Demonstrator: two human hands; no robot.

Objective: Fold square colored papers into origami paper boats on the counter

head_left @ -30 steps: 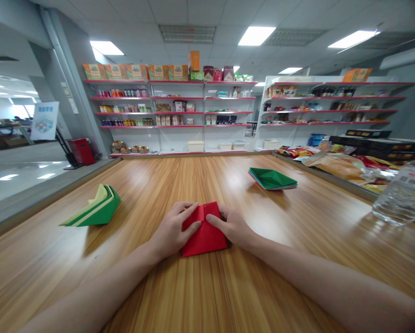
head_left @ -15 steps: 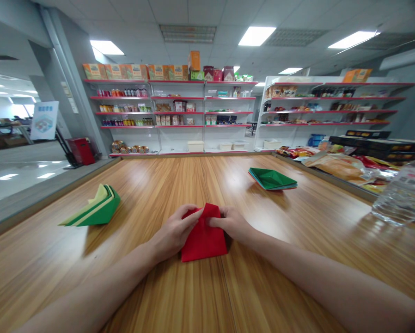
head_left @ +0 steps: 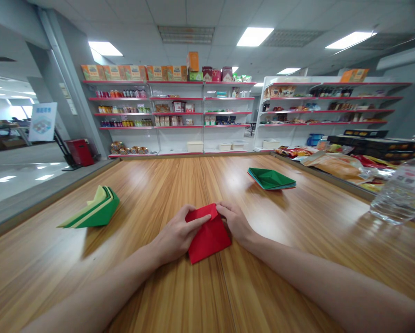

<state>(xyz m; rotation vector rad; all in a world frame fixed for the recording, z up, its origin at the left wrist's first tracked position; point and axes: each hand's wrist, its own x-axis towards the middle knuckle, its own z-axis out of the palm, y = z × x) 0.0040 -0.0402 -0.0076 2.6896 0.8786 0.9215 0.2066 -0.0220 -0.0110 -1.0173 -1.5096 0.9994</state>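
A folded sheet of red paper point(head_left: 209, 240) is held tilted just above the wooden table, in the middle of the head view. My left hand point(head_left: 178, 233) grips its left side, the thumb lying across the top face and the other fingers hidden behind. At the upper right corner my right hand point(head_left: 235, 222) pinches the paper between thumb and fingers. Beyond to the right rests a nested pile of folded green paper pieces point(head_left: 271, 179), with blue and red edges beneath. Over on the left stands another nested stack of green and pale yellow folded paper point(head_left: 96, 210).
The wooden table point(head_left: 152, 185) has a raised edge. Along its right side lie snack packets point(head_left: 339, 166), black boxes point(head_left: 384, 145) and a clear plastic bottle point(head_left: 401, 194). Shelves of goods point(head_left: 176, 112) line the back, and a sign board point(head_left: 43, 121) stands at the left.
The red paper has turned, its top now leaning right. The raised flap at its top has been laid flat. My left thumb has moved across it, and my right thumb has shifted to the corner.
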